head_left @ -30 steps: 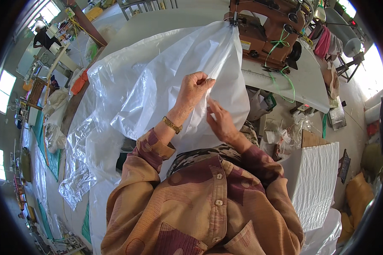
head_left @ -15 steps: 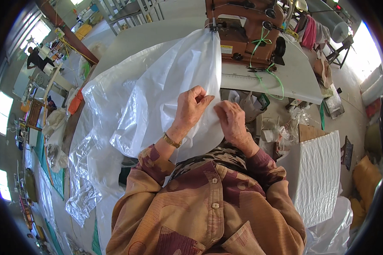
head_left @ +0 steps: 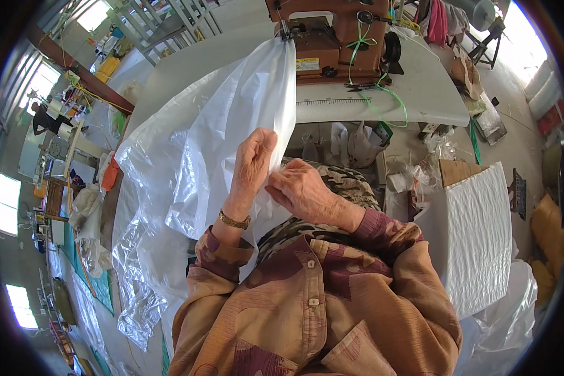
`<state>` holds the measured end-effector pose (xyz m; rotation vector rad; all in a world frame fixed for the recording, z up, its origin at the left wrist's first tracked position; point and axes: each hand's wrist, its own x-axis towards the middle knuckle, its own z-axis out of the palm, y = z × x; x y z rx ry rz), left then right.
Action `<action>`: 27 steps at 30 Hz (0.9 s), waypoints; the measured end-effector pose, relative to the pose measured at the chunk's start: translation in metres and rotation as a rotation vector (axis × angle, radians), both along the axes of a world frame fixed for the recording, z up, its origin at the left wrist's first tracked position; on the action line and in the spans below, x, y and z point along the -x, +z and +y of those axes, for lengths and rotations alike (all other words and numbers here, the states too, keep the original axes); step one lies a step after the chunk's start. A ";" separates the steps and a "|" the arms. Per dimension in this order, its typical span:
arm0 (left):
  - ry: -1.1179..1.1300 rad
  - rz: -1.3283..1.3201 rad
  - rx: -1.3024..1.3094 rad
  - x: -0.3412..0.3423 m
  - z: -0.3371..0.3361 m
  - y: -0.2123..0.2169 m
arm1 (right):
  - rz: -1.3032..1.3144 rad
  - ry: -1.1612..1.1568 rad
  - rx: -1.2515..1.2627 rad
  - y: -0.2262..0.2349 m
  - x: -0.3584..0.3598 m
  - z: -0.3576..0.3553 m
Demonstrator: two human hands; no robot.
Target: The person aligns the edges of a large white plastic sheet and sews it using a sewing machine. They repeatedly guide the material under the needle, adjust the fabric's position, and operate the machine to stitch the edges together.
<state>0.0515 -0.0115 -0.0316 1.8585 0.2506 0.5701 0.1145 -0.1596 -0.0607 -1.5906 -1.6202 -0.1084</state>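
A large sheet of white, shiny plastic film hangs over the table edge and runs up to the needle area of a brown sewing machine. My left hand is closed on the sheet's right edge, below the machine. Just below and to the right, my right hand pinches the same edge, its fingers closed and pointing left. The edge is drawn taut between the needle area and my hands. Below my hands, part of the film lies over my lap, partly hidden by my forearms.
Small dark thread snips and green string lie on the pale sewing table, beside a ruler strip. At my right stands a box covered in white quilted sheet. Far left, another person stands among benches.
Both hands have shifted left along with the film's edge; my right hand has dropped lower and turned, its fingers now pointing left. The view has shifted slightly, so the machine appears further left.
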 end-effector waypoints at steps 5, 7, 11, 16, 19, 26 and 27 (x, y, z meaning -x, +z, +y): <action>0.028 0.055 0.051 0.006 0.018 -0.004 | 0.048 0.024 -0.248 -0.010 -0.017 0.003; 0.043 0.053 -0.018 0.011 0.022 0.016 | 0.651 -0.318 -0.394 -0.035 -0.023 0.024; 0.041 0.094 -0.302 0.017 0.050 0.064 | 0.796 -0.344 0.021 -0.060 -0.043 0.118; -0.137 0.231 -0.695 -0.007 0.035 0.150 | 0.362 0.576 -0.300 -0.028 -0.025 0.259; -0.251 0.261 -0.882 -0.010 0.040 0.146 | 0.314 0.410 -0.347 -0.046 -0.020 0.266; 0.084 0.157 -1.033 0.020 0.054 -0.030 | 0.296 0.239 -0.129 -0.165 -0.027 0.191; 0.160 0.107 -0.972 0.019 0.052 -0.051 | 0.277 0.241 0.168 -0.151 -0.050 0.166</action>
